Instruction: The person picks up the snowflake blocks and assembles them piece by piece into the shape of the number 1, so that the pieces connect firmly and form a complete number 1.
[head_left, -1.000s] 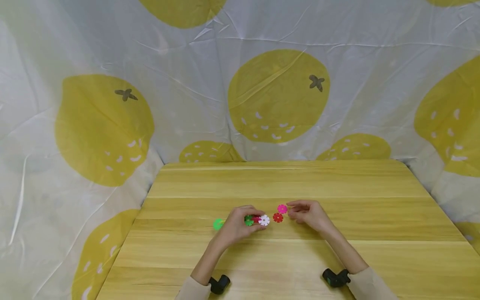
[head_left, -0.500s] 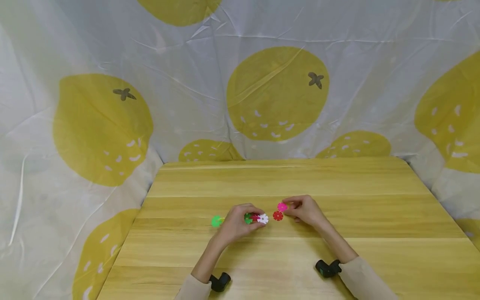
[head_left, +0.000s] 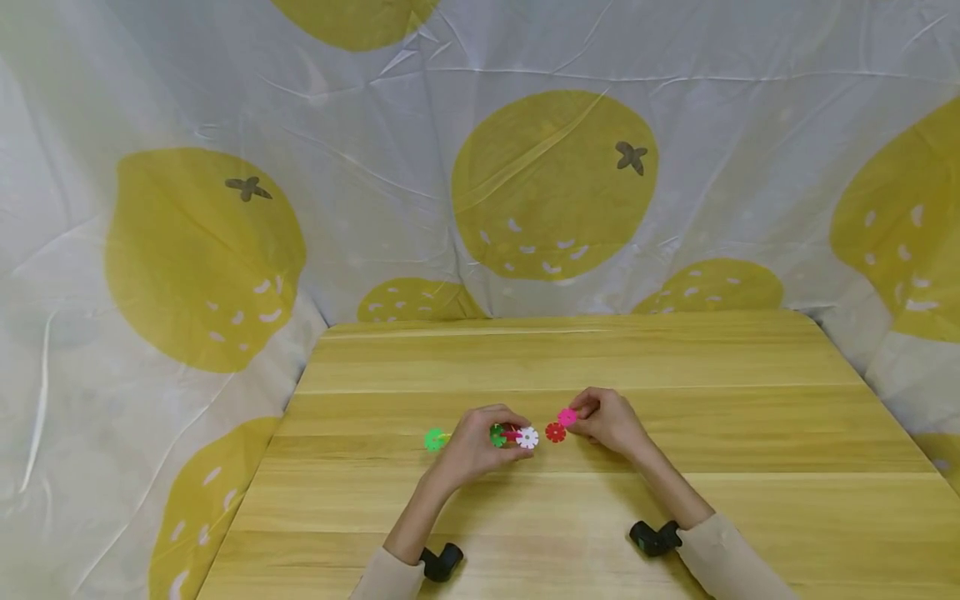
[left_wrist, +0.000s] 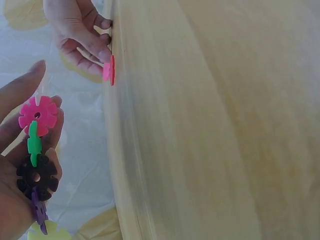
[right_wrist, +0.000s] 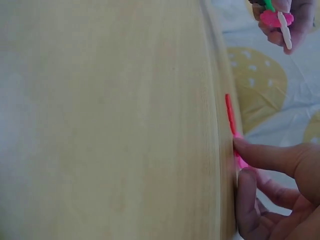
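Observation:
My left hand (head_left: 468,450) holds a chain of slotted plastic flower discs above the table. A white disc (head_left: 533,438) ends the chain on the right, and a bright green disc (head_left: 432,440) sticks out on the left. The left wrist view shows linked pink (left_wrist: 47,114), green (left_wrist: 34,145), black (left_wrist: 46,172), purple (left_wrist: 41,210) and pale yellow (left_wrist: 50,232) discs along the palm; the hand hides part of the chain. My right hand (head_left: 611,422) pinches a pink disc (head_left: 567,417) between thumb and finger. Close beside it is a red disc (head_left: 555,432); whether they touch I cannot tell.
The wooden table (head_left: 450,367) reaches back to a white curtain (head_left: 390,183) printed with yellow lemons. Black camera mounts sit on the left wrist (head_left: 442,564) and the right wrist (head_left: 654,539), low over the tabletop.
My right hand has come left and its fingers have closed on the pink disc. The left hand with the chain has stayed nearly in place.

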